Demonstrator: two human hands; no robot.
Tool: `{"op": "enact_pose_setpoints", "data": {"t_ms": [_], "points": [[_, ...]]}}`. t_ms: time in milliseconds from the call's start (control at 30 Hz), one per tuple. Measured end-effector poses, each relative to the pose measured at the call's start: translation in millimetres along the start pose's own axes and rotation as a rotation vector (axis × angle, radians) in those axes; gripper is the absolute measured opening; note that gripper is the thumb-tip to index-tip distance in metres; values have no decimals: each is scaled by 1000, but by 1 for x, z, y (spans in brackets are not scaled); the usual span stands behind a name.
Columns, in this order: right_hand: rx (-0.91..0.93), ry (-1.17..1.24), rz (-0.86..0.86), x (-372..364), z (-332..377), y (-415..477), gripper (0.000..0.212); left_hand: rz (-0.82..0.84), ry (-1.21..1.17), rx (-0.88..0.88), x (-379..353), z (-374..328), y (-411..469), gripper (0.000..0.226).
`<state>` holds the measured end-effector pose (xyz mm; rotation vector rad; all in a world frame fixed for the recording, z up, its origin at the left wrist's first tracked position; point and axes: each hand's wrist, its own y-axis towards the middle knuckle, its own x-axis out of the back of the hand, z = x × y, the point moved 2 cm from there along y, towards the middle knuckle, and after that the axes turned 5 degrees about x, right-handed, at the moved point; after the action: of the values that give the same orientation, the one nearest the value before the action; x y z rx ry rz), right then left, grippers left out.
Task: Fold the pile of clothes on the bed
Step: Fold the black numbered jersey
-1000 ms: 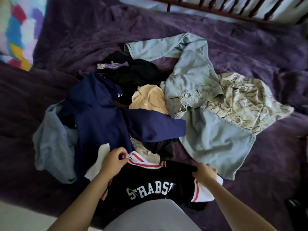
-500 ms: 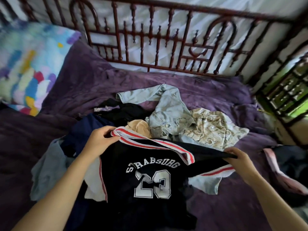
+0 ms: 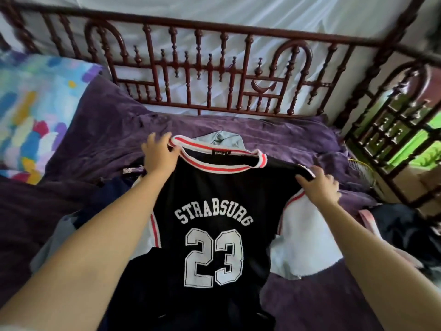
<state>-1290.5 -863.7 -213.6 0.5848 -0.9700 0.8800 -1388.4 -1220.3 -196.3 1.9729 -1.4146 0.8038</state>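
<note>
Left hand: fingers curled over the red-and-white ribbed collar at its 9 o'clock end, thumb under the cloth. Firm grasp.

Right hand: fingers hooked over the shoulder edge at 3 o'clock, where the black body meets the white sleeve. Also grasping. It sits a little lower than the left, so the shoulder line tilts down toward 3 o'clock.

Jersey: black, held up and spread between both hands above the bed, at frame centre. The printed side faces the camera, reading "STRABSURG" over "23". Collar points to 12 o'clock, hem hangs toward 6 o'clock; the long axis runs 12 to 6. Lower hem is in shadow and its edge is hard to make out.

Around it: the jersey blocks most of the pile of clothes. A light blue denim piece shows just above the collar at 12 o'clock, a navy garment at 9 o'clock beside the left forearm, and a grey-blue piece at 8 o'clock. All lie on the purple blanket.

Further out: multicoloured pillow at 10 o'clock, dark red turned bed rail across 12 o'clock, a dark heap with pink trim at 4 o'clock.
</note>
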Motion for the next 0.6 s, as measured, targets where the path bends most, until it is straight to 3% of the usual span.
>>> {"op": "enact_pose_setpoints", "data": {"t_ms": [67,133,233,367,467,600], "points": [[-11,-97,115,-27,10,-8,71,138,-25,120,-27,15,-7,83],[16,-152,243,-65,4,-31,73,229,91,162,-52,47,-32,92],[4,-237,494,-124,-27,-85,69,326,265,261,-82,116,-86,89],[-197,-216,773,-189,-86,-157,65,450,306,577,-98,201,-163,79],[-284,-157,855,-209,-117,-186,65,615,301,709,-99,255,-203,82],[-295,21,882,-229,-141,-207,80,803,152,835,-99,305,-248,83]]}}
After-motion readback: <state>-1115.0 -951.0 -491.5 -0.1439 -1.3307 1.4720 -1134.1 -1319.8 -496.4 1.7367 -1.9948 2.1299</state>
